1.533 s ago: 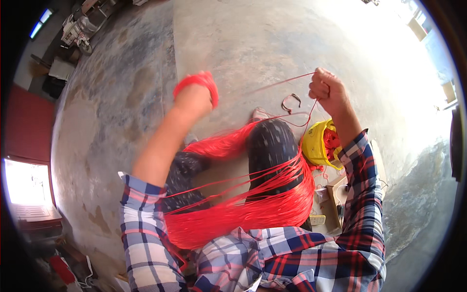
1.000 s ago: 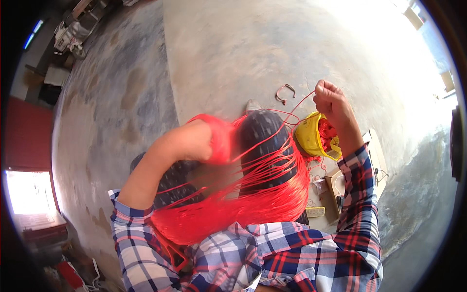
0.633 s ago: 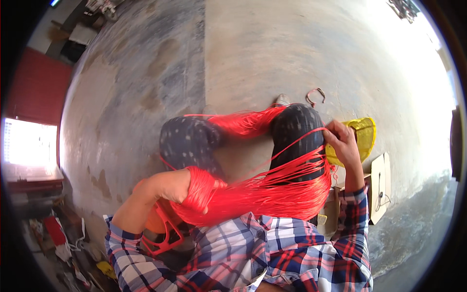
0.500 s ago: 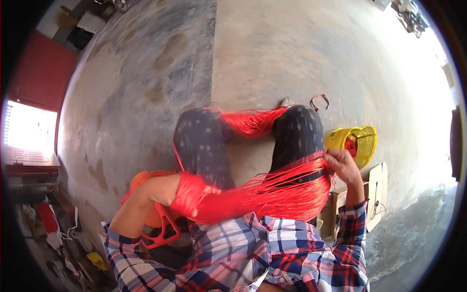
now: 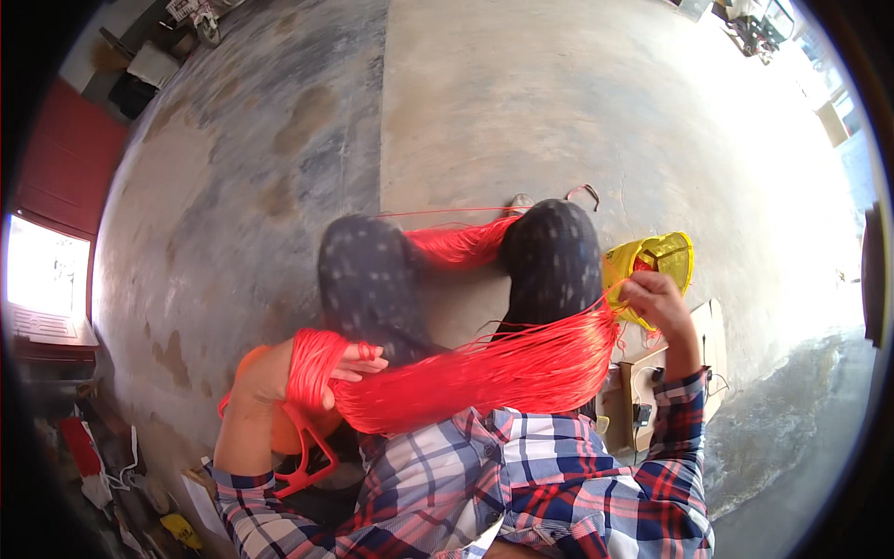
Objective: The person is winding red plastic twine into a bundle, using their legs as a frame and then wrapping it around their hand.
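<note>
A thick skein of red cord (image 5: 484, 373) stretches across my lap, its many strands fanning toward the right. Several turns of it wrap around my left hand (image 5: 354, 363), which bears that end; the fingers stick out past the wraps and a strand crosses one fingertip. On the right, my right hand (image 5: 655, 300) is closed in a pinch on a strand of cord, just above the skein's right end. A second span of red cord (image 5: 461, 244) runs between my two knees, around the legs. One thin strand lies over the knee tops.
A yellow bag (image 5: 675, 261) with red material inside stands beyond my right hand. Below it is a cardboard piece (image 5: 710, 349) with cables. An orange-red plastic item (image 5: 307, 456) sits by my left forearm. Assorted items (image 5: 93, 447) lie at far left; a dark loop (image 5: 585, 194) lies on the floor.
My left hand has moved left and its fingers have straightened out of the wraps. My right hand has lifted slightly off the skein, drawing a strand up. The view has shifted a little.
</note>
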A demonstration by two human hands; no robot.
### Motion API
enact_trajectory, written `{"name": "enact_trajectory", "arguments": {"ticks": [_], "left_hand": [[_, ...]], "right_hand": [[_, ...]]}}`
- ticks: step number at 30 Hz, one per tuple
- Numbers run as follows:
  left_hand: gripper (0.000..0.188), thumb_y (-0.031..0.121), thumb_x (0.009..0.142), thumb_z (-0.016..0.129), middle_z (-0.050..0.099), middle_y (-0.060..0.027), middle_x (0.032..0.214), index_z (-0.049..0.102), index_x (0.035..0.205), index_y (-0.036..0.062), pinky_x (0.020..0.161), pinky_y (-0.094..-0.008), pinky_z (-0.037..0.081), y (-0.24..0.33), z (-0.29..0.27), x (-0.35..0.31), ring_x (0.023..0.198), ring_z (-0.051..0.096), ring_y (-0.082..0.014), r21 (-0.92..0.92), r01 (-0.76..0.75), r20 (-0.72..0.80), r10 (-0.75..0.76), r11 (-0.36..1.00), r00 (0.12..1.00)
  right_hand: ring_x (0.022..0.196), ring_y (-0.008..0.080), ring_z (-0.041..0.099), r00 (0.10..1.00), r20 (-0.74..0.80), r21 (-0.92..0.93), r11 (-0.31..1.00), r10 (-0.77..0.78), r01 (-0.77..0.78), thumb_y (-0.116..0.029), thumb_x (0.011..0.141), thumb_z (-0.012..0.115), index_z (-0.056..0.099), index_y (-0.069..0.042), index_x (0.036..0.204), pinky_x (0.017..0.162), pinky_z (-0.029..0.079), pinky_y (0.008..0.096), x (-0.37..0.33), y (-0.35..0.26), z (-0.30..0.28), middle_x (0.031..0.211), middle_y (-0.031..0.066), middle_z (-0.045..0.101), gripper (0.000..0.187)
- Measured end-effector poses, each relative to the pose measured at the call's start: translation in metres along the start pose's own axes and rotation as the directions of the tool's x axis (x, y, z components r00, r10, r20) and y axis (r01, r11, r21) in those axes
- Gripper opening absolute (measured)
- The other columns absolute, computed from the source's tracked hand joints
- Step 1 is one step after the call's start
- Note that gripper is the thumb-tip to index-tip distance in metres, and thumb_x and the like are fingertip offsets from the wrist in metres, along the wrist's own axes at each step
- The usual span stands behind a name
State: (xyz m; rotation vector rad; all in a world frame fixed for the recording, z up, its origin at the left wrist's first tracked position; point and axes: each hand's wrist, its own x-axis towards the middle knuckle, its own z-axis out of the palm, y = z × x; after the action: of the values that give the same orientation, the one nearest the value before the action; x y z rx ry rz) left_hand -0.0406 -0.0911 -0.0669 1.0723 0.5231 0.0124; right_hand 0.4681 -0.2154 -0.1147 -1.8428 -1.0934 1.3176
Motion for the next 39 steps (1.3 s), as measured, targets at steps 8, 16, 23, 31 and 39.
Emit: {"name": "enact_trajectory", "arguments": {"ticks": [8,16,23,31,39], "left_hand": [[0.082,0.022,0.079,0.079,0.044,-0.0172,0.143,0.033,0.145,0.0060,0.107,-0.0434,0.033,0.018,0.033,0.048,0.135,0.039,-0.0316,0.263,-0.328,0.524,0.151,0.907,0.838],[0.070,0.031,0.077,0.079,0.053,-0.0223,0.131,0.049,0.128,-0.0053,0.105,-0.0427,0.035,0.057,0.088,0.072,0.113,0.058,-0.0357,-0.080,-0.504,0.693,0.411,0.860,0.592],[0.086,0.042,0.084,0.068,0.026,-0.0211,0.151,0.026,0.146,0.0005,0.114,-0.0507,0.025,0.140,0.057,0.061,0.137,0.027,-0.0453,0.016,-0.992,-0.259,0.959,0.126,0.118],[0.063,0.009,0.072,0.071,0.062,-0.0201,0.089,0.049,0.131,0.0018,0.077,-0.0391,0.049,0.079,-0.007,0.057,0.088,0.063,-0.0288,0.914,0.383,-0.159,0.751,-0.133,0.641],[0.076,0.023,0.077,0.074,0.048,-0.0202,0.138,0.037,0.139,-0.0032,0.102,-0.0387,0.039,0.104,0.067,0.076,0.125,0.048,-0.0301,0.525,-0.665,0.251,0.649,0.532,0.718]], "right_hand": [[0.053,0.0046,0.034,0.671,-0.664,0.362,0.643,-0.330,0.675,-0.021,0.098,0.053,0.058,-0.005,0.098,0.046,0.027,0.0224,-0.073,-0.083,-0.090,0.066,-0.0073,0.043,0.017],[0.047,0.0006,0.027,0.770,-0.532,0.146,0.857,-0.352,0.493,-0.026,0.097,0.052,0.062,-0.003,0.092,0.040,0.018,0.0208,-0.037,-0.108,-0.116,0.059,-0.0091,0.035,0.025],[0.073,0.0067,0.056,0.963,0.132,-0.371,0.889,-0.235,0.268,-0.014,0.093,0.058,0.069,-0.001,0.089,0.067,0.048,0.0257,-0.028,-0.077,-0.038,0.079,-0.0006,0.066,0.017],[0.053,0.0069,0.044,0.816,0.172,0.300,0.819,-0.551,0.489,-0.025,0.095,0.056,0.067,0.003,0.078,0.049,0.033,0.0229,-0.051,-0.120,-0.016,0.060,0.0013,0.054,0.034],[0.052,0.0036,0.032,0.946,0.069,0.481,0.841,-0.318,0.247,-0.027,0.096,0.056,0.063,-0.006,0.083,0.046,0.026,0.0209,0.029,-0.133,0.048,0.061,-0.0074,0.044,0.025]]}}
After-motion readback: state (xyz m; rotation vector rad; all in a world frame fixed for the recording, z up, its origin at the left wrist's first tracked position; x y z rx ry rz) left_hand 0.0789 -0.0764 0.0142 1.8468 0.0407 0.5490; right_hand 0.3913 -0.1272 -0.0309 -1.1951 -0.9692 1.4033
